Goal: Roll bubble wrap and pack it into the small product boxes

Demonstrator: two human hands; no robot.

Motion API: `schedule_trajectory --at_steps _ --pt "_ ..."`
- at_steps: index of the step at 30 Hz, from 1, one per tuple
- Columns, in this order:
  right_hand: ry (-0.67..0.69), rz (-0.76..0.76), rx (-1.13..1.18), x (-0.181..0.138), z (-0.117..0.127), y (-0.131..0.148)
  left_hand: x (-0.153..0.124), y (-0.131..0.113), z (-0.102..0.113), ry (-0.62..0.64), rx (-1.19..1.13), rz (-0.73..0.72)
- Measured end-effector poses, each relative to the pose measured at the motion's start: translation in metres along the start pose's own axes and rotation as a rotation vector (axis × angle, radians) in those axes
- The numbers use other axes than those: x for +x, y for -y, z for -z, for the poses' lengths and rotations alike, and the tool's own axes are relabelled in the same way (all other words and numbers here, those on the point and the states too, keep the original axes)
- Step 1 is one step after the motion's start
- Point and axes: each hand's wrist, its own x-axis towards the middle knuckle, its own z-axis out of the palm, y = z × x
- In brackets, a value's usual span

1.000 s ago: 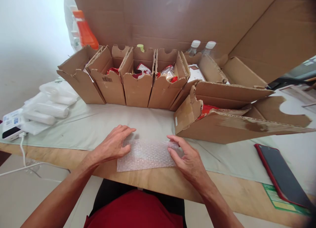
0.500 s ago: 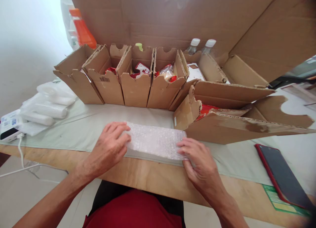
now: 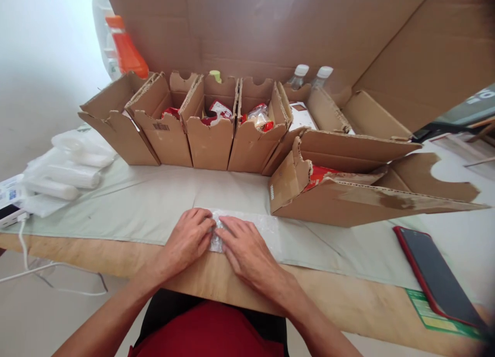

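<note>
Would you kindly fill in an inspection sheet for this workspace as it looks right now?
Surface: wooden table partly covered by a pale cloth.
Job's things: bubble wrap lying flat at the table's near edge.
Clutter: row of open cardboard boxes holding red packets; a larger box lying on its side; phone; white plastic rolls; bottles behind.
Grippers: left hand and right hand pressing side by side on the wrap.
Cables: white cable hanging off the left edge.
Surroundings: tall cardboard sheet behind the boxes.
</note>
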Motion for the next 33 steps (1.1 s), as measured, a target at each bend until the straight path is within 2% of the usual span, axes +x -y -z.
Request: schedule_trajectory --at_steps 3,6,8,10,13,16,19,22,24,26,28,30,33 --pt "-0.009 -0.024 -0.090 -0.031 -0.006 -0.022 -0.007 0.007 -0.011 0.004 -0.025 0.040" --pt "-0.177 -0.135 -0.255 -0.087 0.010 -0.053 -0.012 0.010 -0.013 0.005 -0.051 0.027" --pt "-0.271 -0.162 -0.337 -0.109 0.024 -0.062 -0.012 0.011 -0.012 0.013 -0.051 0.006" --pt "-0.299 -0.120 -0.351 -0.107 0.031 -0.060 -0.009 0.013 -0.011 -0.025 -0.019 0.011" --pt "-0.211 -0.048 -0.333 -0.069 0.021 -0.049 -0.003 0.019 -0.010 -0.149 0.095 0.091" --pt "-0.073 -0.100 -0.386 -0.025 0.003 -0.048 0.001 0.030 -0.011 -0.180 0.215 0.173" --pt "-0.034 -0.177 -0.423 -0.006 -0.004 -0.053 0.002 0.035 -0.017 -0.151 0.250 0.194" --pt "-0.044 -0.223 -0.423 -0.016 0.005 -0.052 0.000 0.031 -0.017 -0.139 0.186 0.201" --pt "-0.054 -0.237 -0.349 -0.031 0.016 -0.047 0.002 0.025 -0.008 -0.088 0.109 0.244" --pt "-0.073 -0.279 -0.142 -0.047 0.027 -0.038 0.012 0.020 0.008 -0.041 0.035 0.282" --pt "-0.109 -0.361 0.121 -0.060 0.031 -0.029 0.031 0.014 0.023 -0.057 0.009 0.244" --pt "-0.159 -0.428 0.299 -0.069 0.026 -0.021 0.058 0.008 0.030 -0.121 0.047 0.136" --pt "-0.256 -0.448 0.334 -0.076 0.001 -0.010 0.090 -0.001 0.024 -0.194 0.089 0.008"
